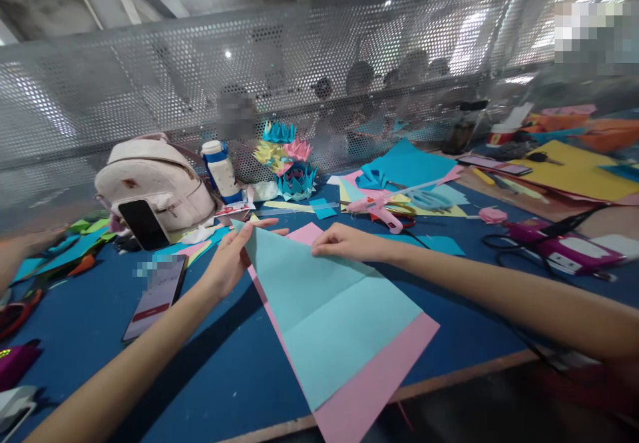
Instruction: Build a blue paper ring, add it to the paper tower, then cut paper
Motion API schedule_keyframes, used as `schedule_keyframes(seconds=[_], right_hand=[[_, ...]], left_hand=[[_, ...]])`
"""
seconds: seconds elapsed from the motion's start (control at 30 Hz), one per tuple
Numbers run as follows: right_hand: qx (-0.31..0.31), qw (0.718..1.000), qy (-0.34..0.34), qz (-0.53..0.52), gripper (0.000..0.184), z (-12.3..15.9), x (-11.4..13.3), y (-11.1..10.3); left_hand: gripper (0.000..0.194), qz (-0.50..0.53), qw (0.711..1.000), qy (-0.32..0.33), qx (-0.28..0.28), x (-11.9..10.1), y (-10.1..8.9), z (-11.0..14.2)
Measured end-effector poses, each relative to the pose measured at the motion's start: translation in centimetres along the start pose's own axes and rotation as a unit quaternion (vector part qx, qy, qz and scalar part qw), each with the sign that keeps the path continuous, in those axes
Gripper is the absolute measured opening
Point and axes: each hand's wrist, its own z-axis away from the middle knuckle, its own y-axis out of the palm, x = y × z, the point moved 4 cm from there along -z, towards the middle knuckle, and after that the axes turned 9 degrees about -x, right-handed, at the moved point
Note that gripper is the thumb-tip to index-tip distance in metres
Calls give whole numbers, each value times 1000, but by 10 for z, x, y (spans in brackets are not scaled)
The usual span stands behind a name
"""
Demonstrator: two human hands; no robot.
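1. Light-blue sheet (339, 326) lies over pink sheet (369, 403), near middle of table (219, 370); pink's near end reaches past the table's near edge, cut off by the frame.
2. Left hand (229, 257) pinches the far-left corner; right hand (344, 242) grasps the far edge.
3. Bare blue tabletop left, toward lying phone (157, 296), and right. Glue gun (379, 211) just beyond right hand.
4. Some left fingers pass behind paper; right fingertips partly hidden; both forearms leave view.
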Motion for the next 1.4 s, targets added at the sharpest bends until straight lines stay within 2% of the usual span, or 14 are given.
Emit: schedule_keyframes(seconds=[0.13,0.23,0.43,0.63,0.77,0.87,0.97,1.03,1.13,1.23,1.3,1.4], right_hand=[[26,992,22,-119,47,-11,11,17],[35,987,16,-155,47,-13,11,20],[30,995,24,-97,50,3,-7,9],[15,999,7,-35,47,22,-11,-6],[-8,1000,15,-16,44,27,-10,-11],[-27,999,23,-7,45,29,-15,-14],[-35,999,34,-2,48,30,-25,-14],[-41,998,41,3,50,31,-30,-14],[-67,996,50,10,52,29,-38,-13],[-91,994,51,15,51,26,-43,-12],[-102,993,38,34,49,25,-46,-12],[-132,987,-8,94,42,23,-46,-13]], left_hand=[[48,0,1000,8,8,-5,10,-2],[40,35,999,32,0,-19,7,-4],[37,34,992,93,-83,-45,-21,-1],[35,10,983,108,-147,-46,-36,5],[38,10,984,107,-145,-39,-36,4],[54,-14,985,84,-151,-26,-38,4],[59,-91,983,41,-152,-3,-39,10],[53,-173,979,1,-111,15,-34,16],[41,-292,953,-39,-70,36,-28,22],[33,-402,913,7,-66,42,-28,20],[34,-452,888,41,-73,44,-31,16],[36,-478,873,54,-82,50,-39,9]])
